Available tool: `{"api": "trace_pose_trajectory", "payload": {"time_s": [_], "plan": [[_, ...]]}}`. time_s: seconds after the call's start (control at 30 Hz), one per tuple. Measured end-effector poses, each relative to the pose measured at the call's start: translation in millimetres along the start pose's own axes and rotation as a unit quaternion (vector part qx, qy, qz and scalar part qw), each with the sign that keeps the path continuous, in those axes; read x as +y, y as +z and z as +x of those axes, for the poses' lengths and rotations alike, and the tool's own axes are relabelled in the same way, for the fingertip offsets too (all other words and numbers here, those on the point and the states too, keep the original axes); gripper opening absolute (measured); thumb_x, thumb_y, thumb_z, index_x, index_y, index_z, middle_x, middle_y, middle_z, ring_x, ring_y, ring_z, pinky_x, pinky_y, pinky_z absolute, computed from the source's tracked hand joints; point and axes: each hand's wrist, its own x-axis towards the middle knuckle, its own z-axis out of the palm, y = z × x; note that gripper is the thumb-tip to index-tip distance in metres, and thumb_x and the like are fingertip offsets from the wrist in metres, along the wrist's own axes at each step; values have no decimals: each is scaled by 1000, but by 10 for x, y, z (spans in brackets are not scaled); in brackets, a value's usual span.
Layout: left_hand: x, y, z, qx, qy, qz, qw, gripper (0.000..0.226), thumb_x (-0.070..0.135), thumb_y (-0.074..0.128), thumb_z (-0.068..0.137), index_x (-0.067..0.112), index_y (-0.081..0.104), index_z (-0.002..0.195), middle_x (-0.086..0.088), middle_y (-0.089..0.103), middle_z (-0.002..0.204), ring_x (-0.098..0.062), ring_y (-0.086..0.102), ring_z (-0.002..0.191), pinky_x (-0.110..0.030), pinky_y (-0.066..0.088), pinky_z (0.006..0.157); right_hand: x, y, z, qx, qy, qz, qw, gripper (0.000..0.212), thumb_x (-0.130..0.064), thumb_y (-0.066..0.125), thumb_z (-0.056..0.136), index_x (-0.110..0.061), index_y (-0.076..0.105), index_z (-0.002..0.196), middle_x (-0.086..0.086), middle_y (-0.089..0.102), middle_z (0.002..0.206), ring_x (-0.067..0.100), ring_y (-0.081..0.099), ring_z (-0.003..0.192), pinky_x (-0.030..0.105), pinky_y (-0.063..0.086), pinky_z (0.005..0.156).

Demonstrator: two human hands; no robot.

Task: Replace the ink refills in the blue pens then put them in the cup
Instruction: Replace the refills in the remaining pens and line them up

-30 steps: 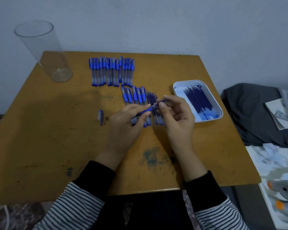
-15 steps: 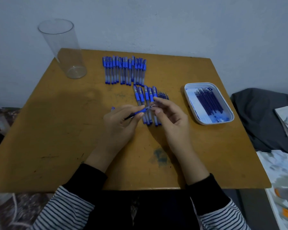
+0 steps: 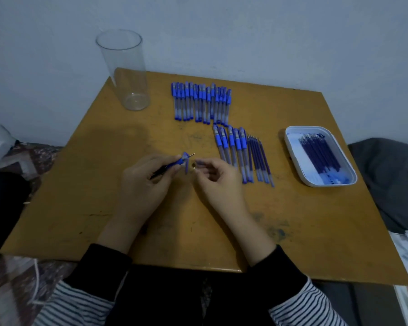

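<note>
My left hand (image 3: 146,184) grips a blue pen (image 3: 172,164) at mid-table, its bare refill point aimed up and right. Just beyond it a loose blue cap (image 3: 186,169) lies on the table. My right hand (image 3: 218,182) is curled, thumb and forefinger pinching a small brass tip piece (image 3: 193,165) beside the cap. A row of capped blue pens (image 3: 201,103) lies at the back. A shorter group of pens (image 3: 233,151) with loose refills (image 3: 259,158) lies right of my hands. The clear cup (image 3: 127,74) stands upright at the back left and holds nothing.
A white tray (image 3: 290,147) holding several dark blue refills (image 3: 318,151) sits near the table's right edge. The wooden table (image 3: 80,208) backs onto a pale wall. Grey cloth (image 3: 391,180) and papers lie off to the right.
My right hand left the pen's point and dropped to the brass tip piece by the cap. Both hands shifted left, away from the pen group. The camera turned left.
</note>
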Motion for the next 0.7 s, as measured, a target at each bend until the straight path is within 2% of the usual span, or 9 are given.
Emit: {"api": "trace_pose_trajectory", "payload": {"time_s": [0.1, 0.23, 0.57, 0.7], "plan": [[-36, -62, -11, 5, -3, 10, 1000, 19, 6, 76, 87, 10, 77, 106, 6, 72, 100, 6, 64, 94, -7, 45, 82, -5, 65, 36, 17, -4, -54, 998, 22, -11, 68, 89, -11, 71, 111, -3, 68, 91, 6, 63, 82, 17, 54, 77], [-52, -59, -28, 6, -4, 9, 1000, 19, 6, 76, 88, 10, 78, 106, 7, 72, 99, 3, 65, 94, -9, 46, 83, -25, 77, 98, 27, -9, -84, 996, 18, -14, 70, 89, -13, 72, 106, -5, 67, 86, 1, 60, 74, 8, 49, 70], [-75, -47, -38, 17, 7, 8, 1000, 21, 4, 76, 87, 8, 77, 108, 3, 73, 102, 0, 67, 97, -11, 48, 85, 7, 127, 164, 45, -52, -102, 992, 9, -11, 73, 86, -13, 75, 94, -4, 68, 79, 6, 62, 73, 18, 53, 67], [-80, -42, -34, 19, 16, -1, 1000, 20, 5, 76, 87, 10, 77, 107, 6, 73, 101, 0, 67, 95, -11, 49, 83, 39, 95, 138, 41, -48, -70, 996, 10, -12, 72, 88, -12, 75, 97, -4, 69, 83, 5, 62, 77, 13, 49, 67]]}}
